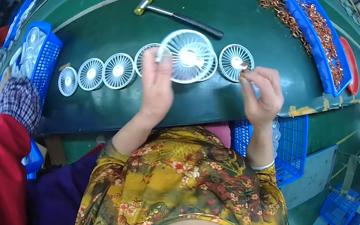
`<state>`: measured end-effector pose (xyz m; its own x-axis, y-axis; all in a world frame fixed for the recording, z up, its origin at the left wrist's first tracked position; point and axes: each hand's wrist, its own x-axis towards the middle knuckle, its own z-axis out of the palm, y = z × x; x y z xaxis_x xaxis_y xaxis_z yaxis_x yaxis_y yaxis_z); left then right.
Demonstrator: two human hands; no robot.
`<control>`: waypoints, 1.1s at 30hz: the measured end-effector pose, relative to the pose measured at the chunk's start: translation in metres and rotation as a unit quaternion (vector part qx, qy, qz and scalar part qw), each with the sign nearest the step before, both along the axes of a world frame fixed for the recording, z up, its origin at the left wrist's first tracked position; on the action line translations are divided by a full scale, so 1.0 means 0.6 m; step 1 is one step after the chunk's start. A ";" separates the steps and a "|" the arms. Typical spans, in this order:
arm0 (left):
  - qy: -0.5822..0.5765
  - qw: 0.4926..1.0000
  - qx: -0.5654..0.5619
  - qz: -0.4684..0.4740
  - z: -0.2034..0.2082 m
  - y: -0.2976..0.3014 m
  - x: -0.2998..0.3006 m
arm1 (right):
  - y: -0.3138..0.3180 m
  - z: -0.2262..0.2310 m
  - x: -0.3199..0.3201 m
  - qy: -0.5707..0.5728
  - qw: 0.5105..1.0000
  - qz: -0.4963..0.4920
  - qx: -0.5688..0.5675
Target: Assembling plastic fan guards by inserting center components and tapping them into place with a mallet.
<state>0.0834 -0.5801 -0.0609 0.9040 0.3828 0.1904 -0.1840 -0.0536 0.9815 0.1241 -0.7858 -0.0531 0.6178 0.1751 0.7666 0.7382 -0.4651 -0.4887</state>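
Note:
My left hand point(157, 86) grips the rim of a white spoked wheel point(187, 57), lifted above the table and a little blurred. Beneath it another white wheel shows in part. Between the thumb and fingertips of my right hand point(264, 94) is a small copper-coloured ring point(243, 71), partly hidden by the fingers. Just behind those fingertips lies one white spoked wheel point(233, 58). To the left of my left hand more such wheels lie in a row, among them a nearby wheel point(118, 70) and a smaller-looking end wheel point(68, 81).
Beyond the wheels lies a black-handled hammer point(179, 16). A blue tray point(319, 54) of copper rings stands far right, with loose rings point(277, 11) beside it and a red lid-like disc point(350, 65) behind. At left, a co-worker's sleeved arm point(9, 134) reaches toward a blue basket point(47, 57).

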 end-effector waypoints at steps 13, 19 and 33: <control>-0.069 0.991 0.088 -0.077 -0.005 -0.038 -0.015 | 0.078 0.012 -0.016 0.043 0.992 0.063 -0.098; -0.040 0.990 0.040 -0.132 -0.004 -0.031 -0.013 | 0.085 0.011 -0.040 0.069 0.996 -0.046 -0.013; 0.055 0.974 0.038 -0.216 0.015 0.026 -0.034 | 0.033 0.030 0.028 0.245 0.922 0.285 -0.093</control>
